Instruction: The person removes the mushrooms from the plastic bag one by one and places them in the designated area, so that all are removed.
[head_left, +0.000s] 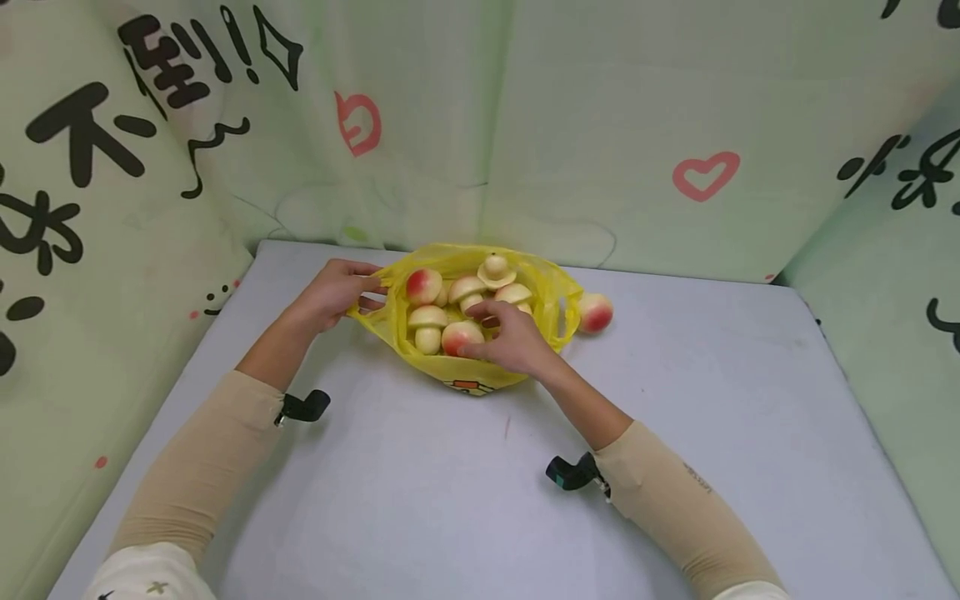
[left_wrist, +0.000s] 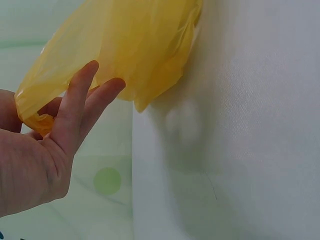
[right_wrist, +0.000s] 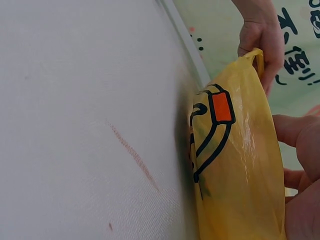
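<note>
A yellow plastic bag (head_left: 480, 379) lies with its mouth spread at the back of the table. Several cream mushroom-shaped pieces (head_left: 428, 317), some with red-blushed caps, fill it. My left hand (head_left: 335, 292) holds the bag's left handle between thumb and fingers; in the left wrist view the hand (left_wrist: 45, 150) has two fingers extended along the plastic. Over the bag's mouth, my right hand (head_left: 512, 337) has thumb and fingers spread apart beside a red-blushed piece (head_left: 461, 337). In the right wrist view, the bag's side partly hides the right hand's fingertips (right_wrist: 287, 129).
Just right of the bag, another red-blushed piece (head_left: 596, 313) rests on the white table (head_left: 450, 492). A pale green curtain (head_left: 600, 125) with printed characters and hearts surrounds the table's back and sides.
</note>
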